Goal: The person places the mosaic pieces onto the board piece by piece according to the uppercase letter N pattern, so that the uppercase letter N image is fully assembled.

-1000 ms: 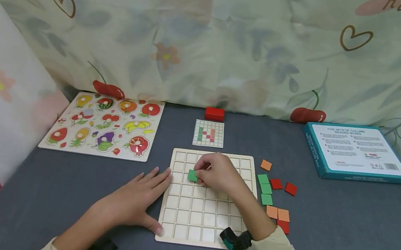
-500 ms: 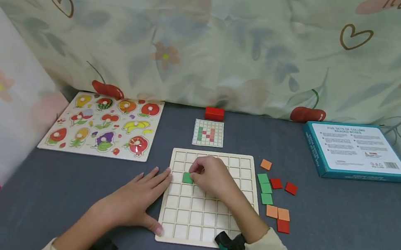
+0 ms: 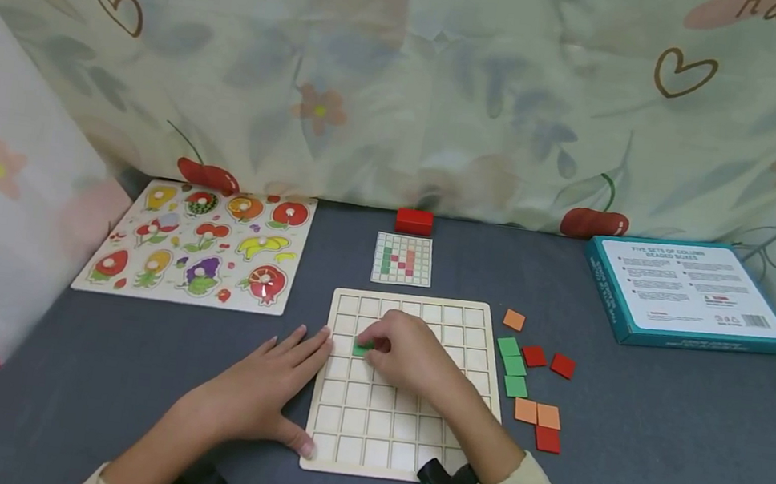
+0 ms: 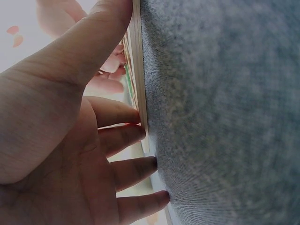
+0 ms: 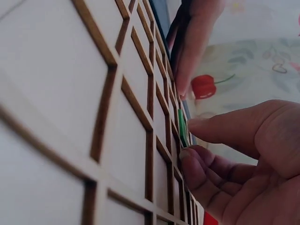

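Note:
A wooden grid board (image 3: 380, 425) lies flat on the dark cloth. The right hand (image 3: 410, 354) is over its upper left part, thumb and fingertips on a small green square tile (image 3: 360, 350). In the right wrist view the green tile (image 5: 182, 126) sits at the grid, thumb against its face and a curled finger at its edge; whether it lies fully inside a cell I cannot tell. Spread fingers of the left hand (image 3: 261, 388) rest along the board's left edge, with the thumb at the lower left corner. In the left wrist view its fingertips touch the board's side (image 4: 137, 70).
Right of the board lie several loose green tiles (image 3: 514, 366), red tiles (image 3: 534, 356) and orange tiles (image 3: 526, 410). Behind it are a pattern card (image 3: 401, 276) and a red block (image 3: 415, 222). A fruit puzzle (image 3: 212, 253) stands left, a teal box (image 3: 700, 301) right.
The right hand has moved left and slightly nearer with the green tile, which is now at a cell near the board's left side. The left hand has stayed in place.

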### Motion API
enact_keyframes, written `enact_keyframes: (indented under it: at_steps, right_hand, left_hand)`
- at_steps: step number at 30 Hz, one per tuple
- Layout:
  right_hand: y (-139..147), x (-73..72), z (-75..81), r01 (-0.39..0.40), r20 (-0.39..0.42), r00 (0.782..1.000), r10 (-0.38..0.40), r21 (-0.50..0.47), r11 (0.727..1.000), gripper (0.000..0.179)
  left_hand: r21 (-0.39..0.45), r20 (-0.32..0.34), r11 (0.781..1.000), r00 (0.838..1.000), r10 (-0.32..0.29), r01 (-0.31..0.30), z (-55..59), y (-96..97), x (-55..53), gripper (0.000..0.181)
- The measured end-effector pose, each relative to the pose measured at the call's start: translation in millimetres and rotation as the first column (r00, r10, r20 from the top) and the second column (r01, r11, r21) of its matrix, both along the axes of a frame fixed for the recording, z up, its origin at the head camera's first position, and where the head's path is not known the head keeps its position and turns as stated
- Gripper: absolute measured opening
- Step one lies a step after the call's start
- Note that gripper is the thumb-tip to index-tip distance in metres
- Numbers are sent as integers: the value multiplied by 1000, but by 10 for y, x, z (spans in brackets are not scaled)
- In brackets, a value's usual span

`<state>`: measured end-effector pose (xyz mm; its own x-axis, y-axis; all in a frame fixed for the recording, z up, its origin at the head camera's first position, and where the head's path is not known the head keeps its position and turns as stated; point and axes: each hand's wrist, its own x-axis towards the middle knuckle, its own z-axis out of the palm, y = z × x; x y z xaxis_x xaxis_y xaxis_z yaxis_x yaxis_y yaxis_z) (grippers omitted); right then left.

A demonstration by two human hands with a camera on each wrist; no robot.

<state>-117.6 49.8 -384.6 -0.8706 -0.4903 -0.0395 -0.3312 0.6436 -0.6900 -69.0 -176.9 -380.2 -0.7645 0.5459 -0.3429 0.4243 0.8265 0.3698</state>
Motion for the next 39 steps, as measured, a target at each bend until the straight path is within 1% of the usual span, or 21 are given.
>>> enact_keyframes:
  at_steps: [2, 4, 9, 14, 19, 21, 25, 30, 32, 35, 39]
  right_hand:
    - [28, 19, 9, -9, -4, 1000, 9, -13, 1000, 20]
    - [80, 36, 21, -1, -15, 1000, 1, -20, 1000, 19]
    - [323, 59, 56, 66, -23, 998, -66, -4, 998, 15]
    - [690, 63, 100, 132, -17, 991, -132, 22, 991, 14]
    - [1089, 39, 91, 205, -10, 979, -205, 31, 978, 14]
    - [1231, 18, 69, 238, -20, 971, -237, 48, 970, 14]
    - [1454, -30, 21, 296, -8, 955, -296, 83, 952, 17]
    - [1588, -83, -6, 326, 29, 942, -335, 163, 931, 29]
    - [1609, -95, -7, 338, 47, 935, -352, 184, 923, 31]
    - [1623, -104, -11, 352, 66, 927, -370, 190, 917, 29]
    - [1632, -102, -23, 358, 68, 925, -373, 170, 918, 25]
  left_hand:
    - [-1, 0, 1000, 1000, 1, -1, -3, -3, 1, 129]
    - [-8, 0, 1000, 1000, 4, -4, -8, -1, 2, 129]
    - [-23, -2, 1000, 1000, 9, -9, -13, 5, 2, 130]
    - [-18, -10, 1000, 1000, 4, -4, -7, 8, 5, 130]
    - [-18, -3, 1000, 1000, 7, -8, -4, 11, 9, 130]
    - [-18, -1, 1000, 1000, 9, -9, 1, 12, 11, 129]
    - [-22, 3, 1000, 1000, 12, -12, 1, 13, 15, 129]
    - [-21, 6, 1000, 1000, 10, -10, -6, 11, 18, 129]
    - [-19, 3, 1000, 1000, 7, -7, -7, 10, 17, 128]
    - [-19, -3, 1000, 1000, 5, -5, -10, 6, 12, 129]
    - [-19, -9, 1000, 1000, 2, -2, -19, 3, 10, 129]
